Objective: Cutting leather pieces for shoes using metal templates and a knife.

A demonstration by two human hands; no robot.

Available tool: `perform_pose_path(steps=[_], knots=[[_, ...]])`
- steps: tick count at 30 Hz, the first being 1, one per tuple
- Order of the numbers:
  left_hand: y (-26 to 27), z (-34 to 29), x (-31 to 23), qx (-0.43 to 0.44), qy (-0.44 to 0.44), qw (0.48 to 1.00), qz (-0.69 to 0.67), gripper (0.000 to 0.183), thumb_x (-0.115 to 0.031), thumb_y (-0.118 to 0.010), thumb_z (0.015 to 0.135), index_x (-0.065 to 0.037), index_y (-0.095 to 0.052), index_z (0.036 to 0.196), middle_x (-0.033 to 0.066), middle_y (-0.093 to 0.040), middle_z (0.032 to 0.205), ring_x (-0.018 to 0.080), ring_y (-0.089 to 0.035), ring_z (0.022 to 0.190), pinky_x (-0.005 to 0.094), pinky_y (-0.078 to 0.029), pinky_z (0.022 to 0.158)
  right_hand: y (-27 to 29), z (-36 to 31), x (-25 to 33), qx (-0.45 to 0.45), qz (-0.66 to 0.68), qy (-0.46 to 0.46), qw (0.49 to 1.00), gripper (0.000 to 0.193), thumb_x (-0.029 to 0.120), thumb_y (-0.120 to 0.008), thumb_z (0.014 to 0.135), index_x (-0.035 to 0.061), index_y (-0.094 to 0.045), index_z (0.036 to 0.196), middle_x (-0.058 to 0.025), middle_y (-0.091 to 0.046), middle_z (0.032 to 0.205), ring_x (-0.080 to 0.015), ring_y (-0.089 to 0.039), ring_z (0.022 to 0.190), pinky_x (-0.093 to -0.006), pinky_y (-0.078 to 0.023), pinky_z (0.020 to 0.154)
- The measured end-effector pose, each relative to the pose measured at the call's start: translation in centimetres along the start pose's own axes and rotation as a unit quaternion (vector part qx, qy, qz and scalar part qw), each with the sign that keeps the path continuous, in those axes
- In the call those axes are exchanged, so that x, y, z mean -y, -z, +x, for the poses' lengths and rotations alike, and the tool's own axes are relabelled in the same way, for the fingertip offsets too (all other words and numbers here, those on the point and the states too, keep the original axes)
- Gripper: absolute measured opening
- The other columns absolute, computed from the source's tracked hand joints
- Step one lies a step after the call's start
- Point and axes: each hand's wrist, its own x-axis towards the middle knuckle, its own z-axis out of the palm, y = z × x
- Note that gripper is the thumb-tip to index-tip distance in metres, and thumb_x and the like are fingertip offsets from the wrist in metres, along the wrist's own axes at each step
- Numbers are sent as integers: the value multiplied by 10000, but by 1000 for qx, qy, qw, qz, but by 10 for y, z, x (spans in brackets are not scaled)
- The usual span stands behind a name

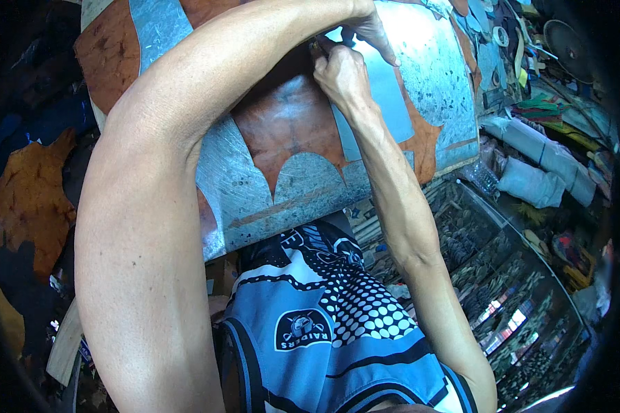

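Metal template (386,96) lies under left-hand fingers (375,31), beside right hand (341,72).

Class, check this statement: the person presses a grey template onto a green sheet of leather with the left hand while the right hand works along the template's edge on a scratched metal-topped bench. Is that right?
Not quite. The leather is reddish brown, not green, as the head view shows. The rest stands: the left hand presses the grey template, the right hand works at its edge, and the bench top is scratched metal.

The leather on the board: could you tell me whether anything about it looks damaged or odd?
The leather has curved, scalloped pieces missing along its lower edge, baring the scratched board. Both hands, left and right, meet over a pale template.
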Motion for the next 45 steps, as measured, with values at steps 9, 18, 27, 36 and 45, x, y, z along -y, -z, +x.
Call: perform_pose_path(steps=[9, 18, 27, 36, 45], knots=[[-13, 1, -2, 3, -8, 998, 60, 371, -369, -658, 844, -101, -709, 1097, 134, -632, 1161, 298, -611, 1059, 441, -476, 883, -4, 1, 0, 16, -13, -8, 1000, 341, 223, -557, 921, -36, -691, 1097, -312, -672, 824, -443, -683, 832, -483, -537, 794], [-21, -8, -6, 9, -12, 992, 125, 315, -320, -673, 843, -102, -725, 1063, 134, -662, 1110, 294, -636, 1018, 431, -497, 850, 0, -2, 2, 45, -49, -25, 997, 343, 184, -567, 877, 9, -693, 1144, -307, -680, 945, -435, -679, 906, -477, -537, 845], [-23, -13, -21, 5, -30, 981, 190, 259, -272, -689, 842, -102, -741, 1030, 134, -692, 1059, 290, -661, 976, 420, -518, 817, 11, -27, -1, 53, -31, -25, 998, 330, 169, -562, 883, -12, -697, 1124, -301, -677, 1010, -421, -677, 944, -464, -519, 885], [-42, 27, -5, -33, -26, 971, 234, 262, -213, -685, 813, -39, -748, 998, 119, -726, 1064, 279, -710, 889, 411, -560, 774, 26, -48, 7, 90, -32, -54, 994, 291, 198, -606, 883, 9, -708, 1078, -263, -690, 968, -411, -674, 920, -480, -533, 836], [-83, -18, -17, -240, 30, 959, 150, 231, -226, -628, 844, -172, -737, 1041, 38, -491, 1479, 362, -625, 1143, 436, -516, 929, 29, -82, -13, 63, -7, -23, 998, 321, 183, -608, 884, 69, -690, 1172, -242, -678, 1045, -408, -662, 951, -485, -523, 830]])
